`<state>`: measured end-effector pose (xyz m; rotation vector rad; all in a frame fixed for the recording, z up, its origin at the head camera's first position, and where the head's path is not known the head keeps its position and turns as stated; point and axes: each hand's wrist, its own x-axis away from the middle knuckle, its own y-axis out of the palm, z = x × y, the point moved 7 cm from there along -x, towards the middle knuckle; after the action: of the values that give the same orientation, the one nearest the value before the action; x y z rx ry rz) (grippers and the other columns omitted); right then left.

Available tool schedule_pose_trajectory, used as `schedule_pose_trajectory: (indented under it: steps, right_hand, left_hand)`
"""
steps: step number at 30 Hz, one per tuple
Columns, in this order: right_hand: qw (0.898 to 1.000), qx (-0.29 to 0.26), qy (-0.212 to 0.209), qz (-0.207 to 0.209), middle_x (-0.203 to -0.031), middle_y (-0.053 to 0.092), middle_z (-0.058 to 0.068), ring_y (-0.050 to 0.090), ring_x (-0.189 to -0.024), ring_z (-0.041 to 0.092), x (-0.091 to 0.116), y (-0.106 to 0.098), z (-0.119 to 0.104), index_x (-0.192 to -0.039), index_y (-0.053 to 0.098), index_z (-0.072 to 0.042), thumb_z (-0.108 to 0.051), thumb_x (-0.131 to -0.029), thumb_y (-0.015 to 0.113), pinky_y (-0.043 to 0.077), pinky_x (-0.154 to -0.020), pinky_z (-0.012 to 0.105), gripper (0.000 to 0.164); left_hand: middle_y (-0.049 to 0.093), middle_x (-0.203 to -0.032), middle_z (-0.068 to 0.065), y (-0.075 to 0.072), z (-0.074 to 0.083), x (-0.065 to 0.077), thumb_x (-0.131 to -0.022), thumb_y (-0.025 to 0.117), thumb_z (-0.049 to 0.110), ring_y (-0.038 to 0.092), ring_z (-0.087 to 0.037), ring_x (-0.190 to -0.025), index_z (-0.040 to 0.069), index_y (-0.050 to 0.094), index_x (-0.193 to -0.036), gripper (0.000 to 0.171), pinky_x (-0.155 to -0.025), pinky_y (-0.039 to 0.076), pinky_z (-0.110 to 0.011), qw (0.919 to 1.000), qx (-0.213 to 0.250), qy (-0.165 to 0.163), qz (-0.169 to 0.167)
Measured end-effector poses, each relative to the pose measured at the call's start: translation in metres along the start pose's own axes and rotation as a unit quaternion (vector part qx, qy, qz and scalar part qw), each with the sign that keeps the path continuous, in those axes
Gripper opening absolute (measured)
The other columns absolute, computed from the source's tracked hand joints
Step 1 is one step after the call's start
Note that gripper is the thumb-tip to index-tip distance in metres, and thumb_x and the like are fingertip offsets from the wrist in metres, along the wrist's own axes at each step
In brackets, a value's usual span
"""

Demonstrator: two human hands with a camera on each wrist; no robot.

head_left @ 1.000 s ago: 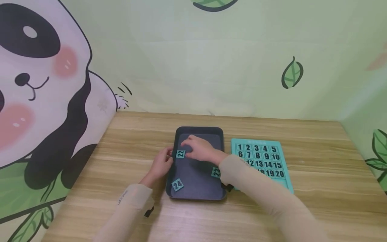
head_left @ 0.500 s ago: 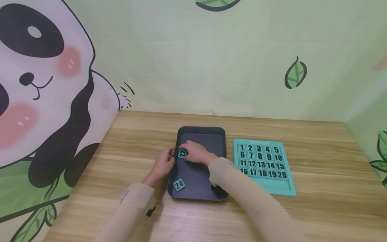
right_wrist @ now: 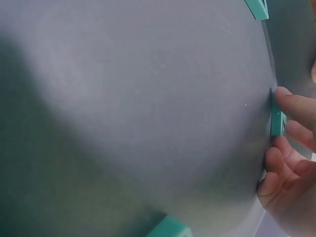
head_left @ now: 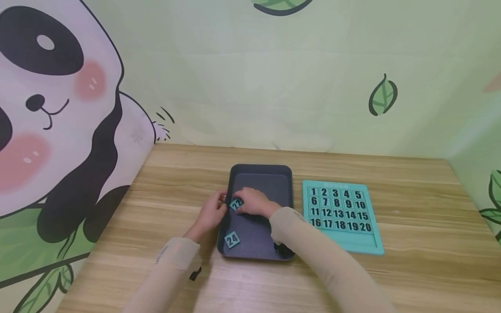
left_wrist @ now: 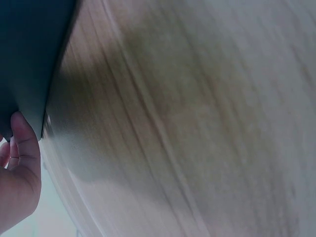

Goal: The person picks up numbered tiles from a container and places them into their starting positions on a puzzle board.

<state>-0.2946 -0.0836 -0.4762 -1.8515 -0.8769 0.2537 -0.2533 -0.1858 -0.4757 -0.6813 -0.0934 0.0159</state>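
Both arms wear long, snug, light tan sleeves (head_left: 332,265). A small black strap (head_left: 194,274) sits at the left wrist.

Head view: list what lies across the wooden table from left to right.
Left hand → teal square tile numbered 22 → right hand → dark rectangular tray's right rim → teal number board.

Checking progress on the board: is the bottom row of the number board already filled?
No: the number board shows tiles only up to 20; its bottom row is bare.
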Motion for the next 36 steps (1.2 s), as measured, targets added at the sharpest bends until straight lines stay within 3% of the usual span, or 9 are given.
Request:
schedule_pose_trajectory:
  steps: [7,14,23,36]
  right_hand:
    - [1.000,0.017,-0.012,-0.007,-0.095,0.061,0.003,0.051,-0.080,0.014,0.002,0.001,0.000,-0.112,0.060,-0.010,-0.020,-0.076,0.066,0.044,-0.072,0.027,0.038]
    - [0.999,0.044,-0.030,-0.011,-0.073,0.056,-0.001,0.050,-0.067,0.013,0.007,-0.004,-0.002,-0.097,0.064,-0.010,-0.023,-0.075,0.066,0.039,-0.057,0.024,0.026]
    - [0.997,0.055,-0.045,-0.004,-0.088,0.061,0.000,0.052,-0.076,0.012,0.027,-0.026,0.000,-0.100,0.064,-0.011,-0.025,-0.076,0.065,0.045,-0.067,0.025,0.028]
    - [0.997,0.038,-0.062,-0.007,-0.104,0.060,0.002,0.055,-0.096,0.015,0.082,-0.048,0.014,-0.109,0.061,-0.010,-0.027,-0.076,0.066,0.046,-0.084,0.030,0.037]
  left_hand:
    - [0.053,-0.107,-0.016,0.002,0.001,0.001,-0.084,0.046,0.002,0.052,-0.022,-0.084,0.001,0.043,-0.125,0.041,-0.069,0.048,-0.029,1.0000,-0.002,-0.006,-0.004]
    - [0.053,-0.106,-0.018,0.004,0.002,0.001,-0.083,0.047,0.000,0.053,-0.022,-0.081,0.000,0.043,-0.124,0.042,-0.067,0.048,-0.028,1.0000,0.003,-0.001,0.002]
    - [0.054,-0.104,-0.018,0.001,0.005,0.003,-0.082,0.047,0.000,0.053,-0.023,-0.081,-0.001,0.044,-0.123,0.041,-0.069,0.047,-0.030,0.9999,0.000,0.010,0.012]
    - [0.054,-0.106,-0.020,0.000,0.005,0.003,-0.081,0.046,-0.002,0.057,-0.028,-0.089,-0.003,0.043,-0.123,0.042,-0.076,0.049,-0.037,0.9995,-0.005,0.025,0.017]
